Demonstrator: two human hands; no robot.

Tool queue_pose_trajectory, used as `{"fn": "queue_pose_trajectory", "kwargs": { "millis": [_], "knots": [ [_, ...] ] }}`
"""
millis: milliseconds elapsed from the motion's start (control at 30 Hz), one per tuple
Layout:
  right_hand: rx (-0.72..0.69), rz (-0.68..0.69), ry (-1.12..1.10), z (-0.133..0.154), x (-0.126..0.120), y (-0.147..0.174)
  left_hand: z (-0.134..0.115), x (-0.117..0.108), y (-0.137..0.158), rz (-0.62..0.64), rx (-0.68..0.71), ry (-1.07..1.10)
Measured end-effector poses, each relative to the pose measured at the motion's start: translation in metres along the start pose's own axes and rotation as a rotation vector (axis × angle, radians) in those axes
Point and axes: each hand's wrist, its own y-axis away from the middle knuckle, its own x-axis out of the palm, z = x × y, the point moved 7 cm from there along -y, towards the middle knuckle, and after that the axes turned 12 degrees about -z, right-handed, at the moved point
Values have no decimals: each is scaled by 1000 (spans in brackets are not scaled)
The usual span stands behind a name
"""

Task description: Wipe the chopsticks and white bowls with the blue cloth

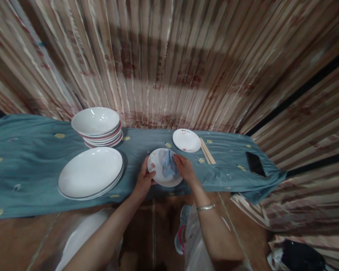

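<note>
Near the table's front edge, my left hand (144,177) grips the left rim of a small white plate (159,177) with a red flower pattern, thumb on top. My right hand (184,168) is closed on a light blue cloth (168,164), which lies bunched against the plate's upper face. The plate is tilted a little toward me. Just beyond it to the right, another small flowered plate (186,141) rests on the tablecloth, with wooden chopsticks (207,151) beside it.
On the left stand a stack of white bowls (96,121) and a stack of oval plates (90,173). A black phone (255,164) lies toward the right end of the blue-green tablecloth (231,180). A pleated curtain (158,64) hangs behind the table.
</note>
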Motion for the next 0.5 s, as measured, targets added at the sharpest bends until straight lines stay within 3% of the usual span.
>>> {"fn": "queue_pose_trajectory", "kwargs": {
  "millis": [67,167,267,500],
  "knots": [
    [-166,-49,195,11,-3,2,0,0,-1,3,-8,13],
    [-297,-87,269,20,-7,8,0,-1,-3,4,-7,2],
    [-397,-11,309,21,1,16,1,-2,-5,7,-20,6],
    [-412,164,582,5,27,19,3,1,-8,44,-73,66]
  ]
}}
